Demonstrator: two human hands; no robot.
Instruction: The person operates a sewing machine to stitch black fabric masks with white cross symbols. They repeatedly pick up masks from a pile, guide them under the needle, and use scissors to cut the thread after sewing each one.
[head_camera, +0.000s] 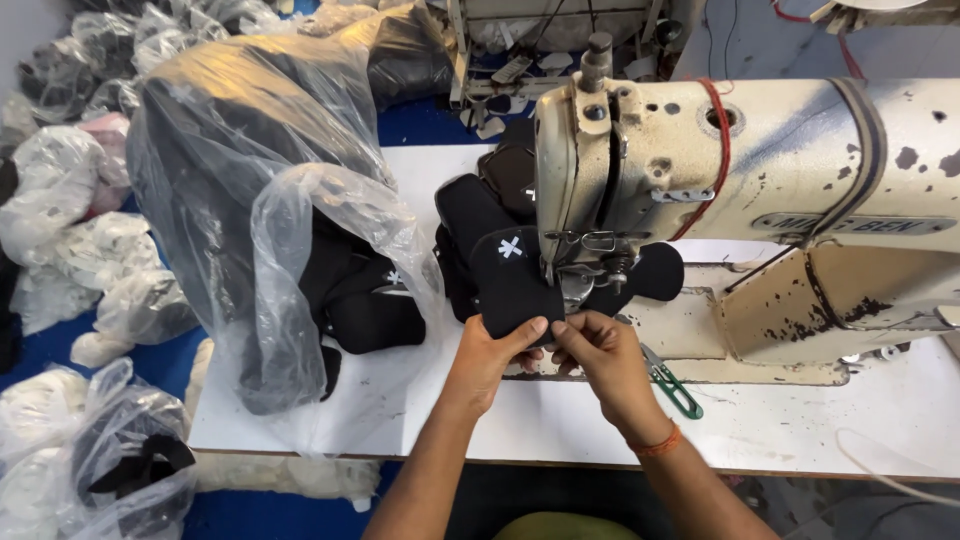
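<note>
Left hand (490, 352) and right hand (600, 350): fingers closed, pinching the near edge of a black fabric piece (515, 280). The piece lies under the presser foot of the sewing machine (740, 170) on the table (560, 420). Green snips (672, 385) lie just beside the right hand.

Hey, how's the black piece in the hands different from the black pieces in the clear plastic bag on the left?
The black piece lies bare under the sewing machine's presser foot, pinched at its near edge by the left hand and right hand. The bagged pieces lie heaped and loose inside the plastic bag, untouched. The held piece's white cross faces up clearly; only a small white mark shows among the bagged ones. Both look like the same dark padded fabric.
</note>
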